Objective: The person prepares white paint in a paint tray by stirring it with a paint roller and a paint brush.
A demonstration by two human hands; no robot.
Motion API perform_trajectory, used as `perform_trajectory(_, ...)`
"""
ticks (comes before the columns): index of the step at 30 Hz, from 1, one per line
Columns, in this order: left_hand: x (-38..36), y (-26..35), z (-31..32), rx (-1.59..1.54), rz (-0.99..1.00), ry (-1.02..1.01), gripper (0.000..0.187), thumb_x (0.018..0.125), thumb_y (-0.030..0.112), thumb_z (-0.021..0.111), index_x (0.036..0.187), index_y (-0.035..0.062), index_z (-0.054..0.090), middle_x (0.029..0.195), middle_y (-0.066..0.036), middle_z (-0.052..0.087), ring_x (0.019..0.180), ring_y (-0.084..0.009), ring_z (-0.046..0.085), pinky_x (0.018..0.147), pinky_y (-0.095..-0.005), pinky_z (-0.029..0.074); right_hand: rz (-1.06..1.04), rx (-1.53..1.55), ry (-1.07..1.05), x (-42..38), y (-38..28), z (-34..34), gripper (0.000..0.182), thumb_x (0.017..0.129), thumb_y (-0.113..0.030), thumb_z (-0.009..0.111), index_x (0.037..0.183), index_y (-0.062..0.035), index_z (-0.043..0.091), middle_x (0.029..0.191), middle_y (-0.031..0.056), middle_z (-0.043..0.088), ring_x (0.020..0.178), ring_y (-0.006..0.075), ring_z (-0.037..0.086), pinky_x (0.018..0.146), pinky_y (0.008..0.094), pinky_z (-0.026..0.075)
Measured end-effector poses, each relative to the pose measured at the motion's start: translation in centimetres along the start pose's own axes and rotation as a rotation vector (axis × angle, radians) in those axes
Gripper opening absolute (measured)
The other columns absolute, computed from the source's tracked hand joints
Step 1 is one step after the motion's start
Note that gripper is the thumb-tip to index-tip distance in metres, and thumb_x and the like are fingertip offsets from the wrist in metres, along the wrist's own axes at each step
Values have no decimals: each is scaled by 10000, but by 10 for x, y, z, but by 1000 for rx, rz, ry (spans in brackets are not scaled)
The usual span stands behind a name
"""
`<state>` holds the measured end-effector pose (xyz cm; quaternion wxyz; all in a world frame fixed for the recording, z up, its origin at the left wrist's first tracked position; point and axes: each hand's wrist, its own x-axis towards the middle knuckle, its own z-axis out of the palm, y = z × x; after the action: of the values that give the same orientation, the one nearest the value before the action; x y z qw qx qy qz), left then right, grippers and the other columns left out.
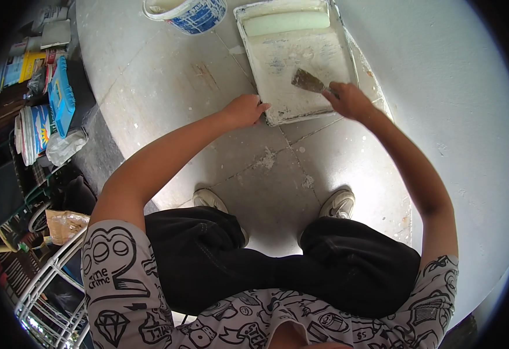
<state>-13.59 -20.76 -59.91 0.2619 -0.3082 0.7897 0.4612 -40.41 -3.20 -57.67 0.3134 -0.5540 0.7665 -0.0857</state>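
Note:
My right hand is closed around the handle of a putty knife. The knife's flat, stained blade points up and left, over the lower part of a paint tray. Dried paint and dark smears mark the tray's bed. At its far end lies a pale green-white paint roller. With fingers closed, my left hand grips the near-left corner of the tray, thumb over the rim. The rest of those fingers are partly hidden.
A blue and white paint bucket stands left of the tray on the tiled floor. A pale wall rises on the right. Paint cans, a blue plastic lid and a metal rack crowd the left side.

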Motion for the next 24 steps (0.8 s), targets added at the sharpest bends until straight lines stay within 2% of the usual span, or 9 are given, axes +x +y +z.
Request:
perform_trajectory(3, -1, 8, -7, 493, -22, 14, 548, 1039, 481, 489, 1042, -40, 659, 1010, -205, 729, 917, -268, 739, 770, -425, 575, 73, -22, 4, -17, -11, 19, 361, 1029, -359, 534, 1035, -1, 578, 841, 280, 683, 812, 480, 678, 748, 555, 544)
perform_trajectory(6, 17, 12, -34, 611, -5, -247, 599, 1003, 544, 505, 1097, -22, 676, 1100, -222, 712, 1001, -306, 713, 815, -454, 558, 104, -94, -97, -21, -23, 19, 294, 1035, -314, 527, 1114, -31, 528, 833, 269, 681, 804, 476, 679, 723, 563, 541)
perform_trajectory(9, 14, 56, -84, 336, -351, -308, 603, 977, 540, 540, 1133, -27, 675, 1077, -227, 719, 964, -356, 707, 849, -462, 539, 2, -166, -85, -19, -17, 8, 248, 1027, -260, 538, 1138, -41, 509, 850, 245, 689, 800, 452, 687, 698, 558, 541)
perform_trajectory(12, 35, 38, -103, 10, -365, 116, 548, 982, 517, 538, 1129, 7, 672, 1040, -211, 730, 954, -385, 698, 839, -480, 530, -60, -130, 53, -6, 0, 5, 209, 1010, -223, 559, 1124, -53, 516, 826, 225, 694, 770, 433, 690, 677, 548, 538)
perform_trajectory(15, 41, 19, -47, -196, -178, 1068, 510, 978, 523, 550, 1081, 39, 674, 942, -181, 736, 899, -381, 706, 766, -484, 538, -200, -164, 118, 6, -9, -6, 197, 1005, -218, 566, 1128, -71, 523, 787, 208, 695, 729, 424, 686, 646, 532, 533)
perform_trajectory(16, 40, 15, -31, -155, -152, 1091, 497, 980, 519, 551, 1061, 43, 669, 925, -180, 733, 884, -389, 703, 757, -485, 538, -232, -218, 95, 5, -23, -14, 173, 1007, -213, 561, 1112, -78, 530, 736, 189, 685, 685, 412, 683, 610, 517, 527)
perform_trajectory(19, 36, 1, 5, -53, -70, 1101, 469, 986, 502, 556, 984, 46, 662, 864, -179, 720, 831, -410, 693, 728, -486, 535, -144, -325, 3, 6, -46, -9, 153, 1014, -214, 547, 1083, -77, 534, 716, 174, 676, 664, 391, 686, 585, 507, 525)
perform_trajectory(24, 37, -1, 7, -59, -18, 971, 443, 989, 438, 545, 835, 38, 660, 769, -192, 697, 747, -419, 679, 679, -518, 526, -202, -397, 83, -4, -53, 0, 182, 1011, -223, 559, 1027, -43, 545, 704, 166, 665, 668, 367, 695, 587, 466, 552)
